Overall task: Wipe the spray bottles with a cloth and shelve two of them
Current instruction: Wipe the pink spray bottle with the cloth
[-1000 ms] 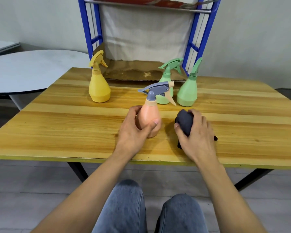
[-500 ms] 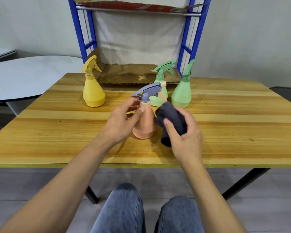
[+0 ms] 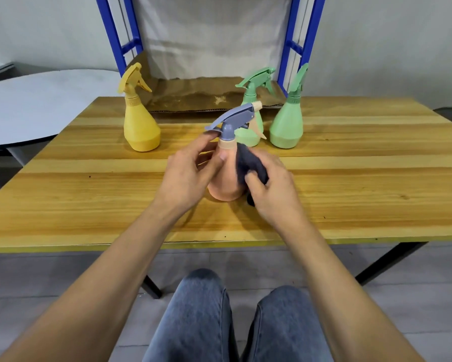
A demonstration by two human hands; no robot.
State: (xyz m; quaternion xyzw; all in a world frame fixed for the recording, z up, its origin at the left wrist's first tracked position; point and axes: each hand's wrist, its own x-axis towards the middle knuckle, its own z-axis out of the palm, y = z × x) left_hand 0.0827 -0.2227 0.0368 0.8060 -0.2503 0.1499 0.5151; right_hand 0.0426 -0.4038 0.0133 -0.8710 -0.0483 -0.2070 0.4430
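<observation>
A peach spray bottle (image 3: 226,182) with a grey-blue trigger head stands on the wooden table (image 3: 350,178), near its middle. My left hand (image 3: 185,176) grips its neck and left side. My right hand (image 3: 272,189) holds a dark grey cloth (image 3: 249,164) pressed against the bottle's right side. Behind stand a yellow spray bottle (image 3: 140,126) at the left and two green spray bottles (image 3: 252,126) (image 3: 287,124) at the right. The blue shelf frame (image 3: 295,45) rises behind the table, its low shelf lined with brown cardboard (image 3: 193,96).
A round grey table (image 3: 37,105) stands to the left. My knees in blue jeans are below the table's front edge. A pale cloth hangs at the back of the shelf.
My right hand lifted the cloth off the table and brought it against the peach bottle's right side. My left hand shifted up from the bottle's body to its neck.
</observation>
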